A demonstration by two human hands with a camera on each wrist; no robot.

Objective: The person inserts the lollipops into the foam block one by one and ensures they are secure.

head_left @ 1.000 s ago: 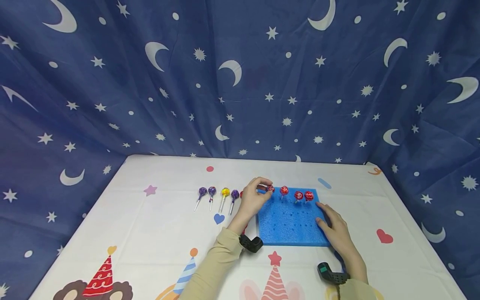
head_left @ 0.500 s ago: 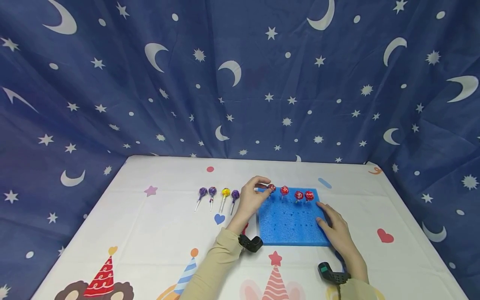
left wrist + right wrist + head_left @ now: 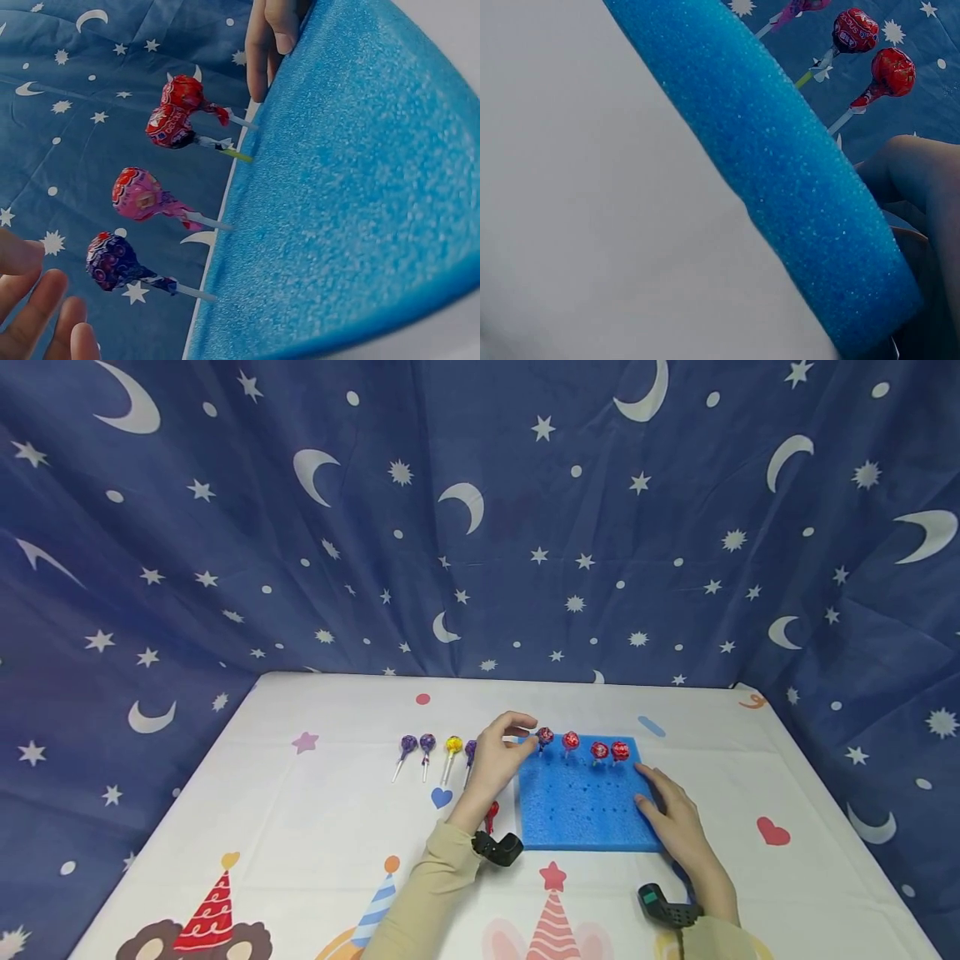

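On the white table (image 3: pixel 330 827) lies a blue board (image 3: pixel 573 827); the right hand (image 3: pixel 675 821) rests on its right edge, fingers loose; the left hand (image 3: pixel 497 762) holds nothing, just beside the dark lollipop (image 3: pixel 112 262), which ends a row of four standing in the board; the loose yellow lollipop (image 3: pixel 453 746) lies left of that nearer hand, stick toward the person.
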